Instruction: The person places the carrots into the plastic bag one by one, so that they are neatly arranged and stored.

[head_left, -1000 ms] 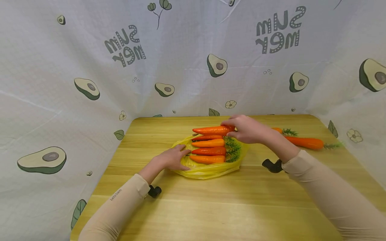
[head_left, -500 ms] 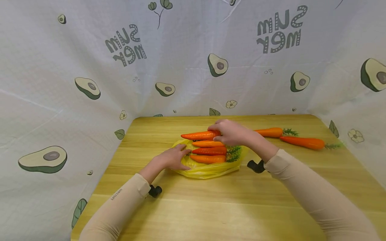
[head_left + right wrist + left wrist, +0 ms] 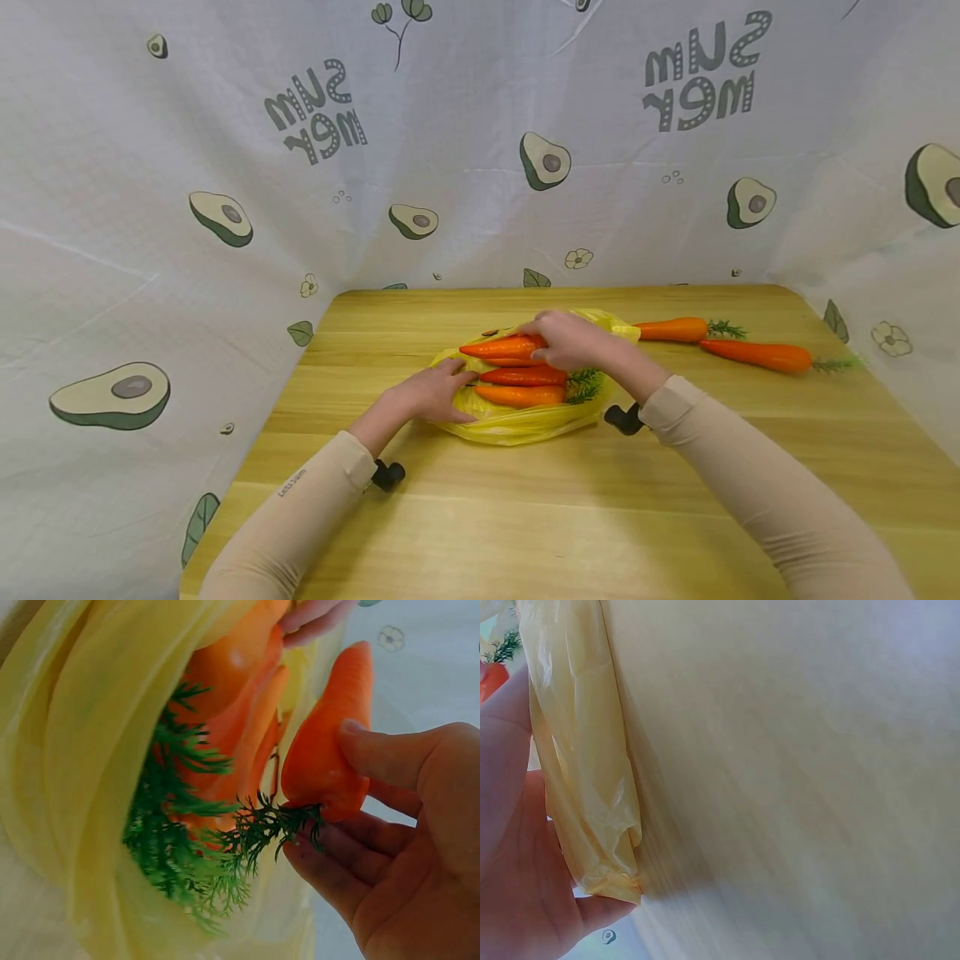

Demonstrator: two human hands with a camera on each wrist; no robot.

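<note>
My right hand (image 3: pixel 573 340) grips an orange-red carrot (image 3: pixel 502 347) by its thick leafy end, tip pointing left, over the yellow plastic bag (image 3: pixel 517 432). Close up, the right wrist view has thumb and fingers round the carrot (image 3: pixel 330 742), its green leaves hanging at the bag's mouth. Several more carrots, including an orange one (image 3: pixel 517 396), lie side by side in the bag, leaves to the right. My left hand (image 3: pixel 431 392) rests spread at the bag's left rim. In the left wrist view the bag's wall (image 3: pixel 585 750) hides part of its fingers.
Two more carrots, one orange (image 3: pixel 675 329) and one redder (image 3: pixel 761 355), lie on the wooden table (image 3: pixel 480 525) at the right. A white cloth (image 3: pixel 465 100) printed with avocados hangs behind the table and along its sides.
My right hand has brought its carrot left and then down nearer the front, onto the others in the bag. The bag's back rim now stands up behind that hand. My left hand has stayed put.
</note>
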